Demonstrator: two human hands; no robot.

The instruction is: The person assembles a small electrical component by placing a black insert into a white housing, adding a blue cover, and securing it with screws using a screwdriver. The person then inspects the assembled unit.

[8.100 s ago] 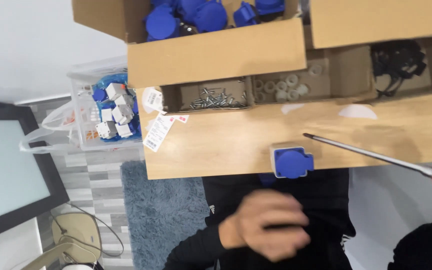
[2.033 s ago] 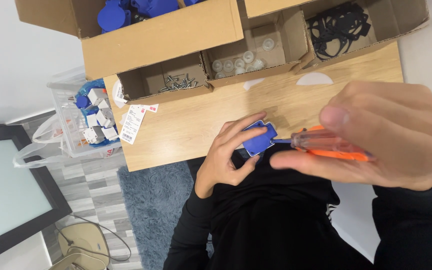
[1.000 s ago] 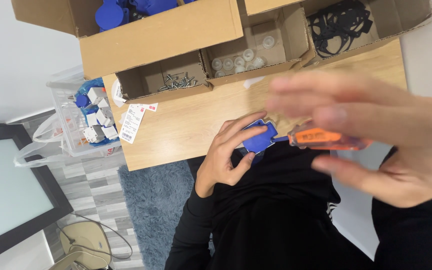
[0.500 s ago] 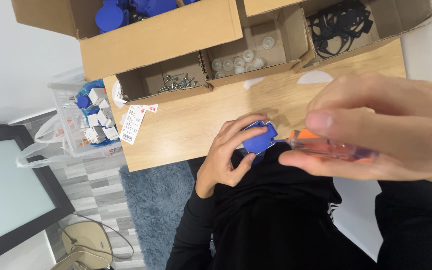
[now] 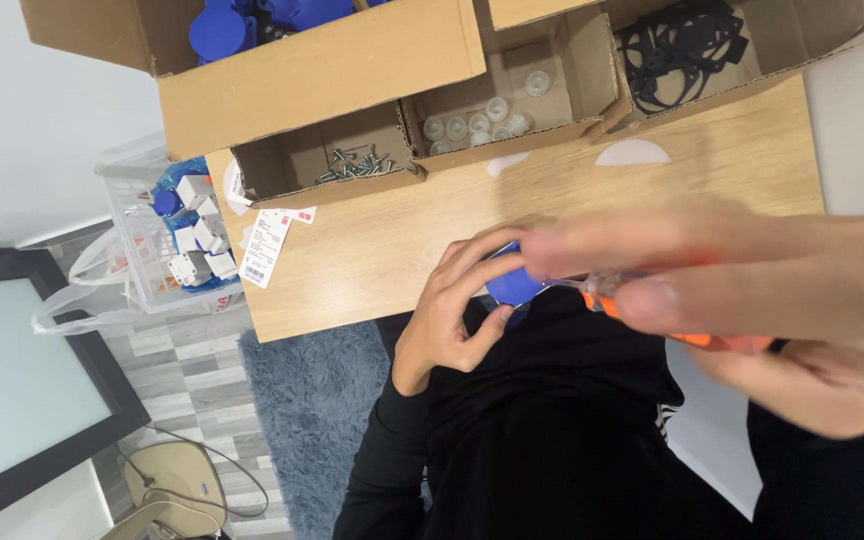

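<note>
There is a single view, from a camera worn on the person's head, looking steeply down over the chest and lap. It sits very close to the right hand, which fills the right of the frame, large and blurred, while the left hand lies a little farther off near the middle. Beyond the hands the view takes in the wooden counter and, at its far edge along the top of the frame, a row of open cardboard boxes. To the left the view drops past the counter to the grey floor. No second view shares the scene.
</note>
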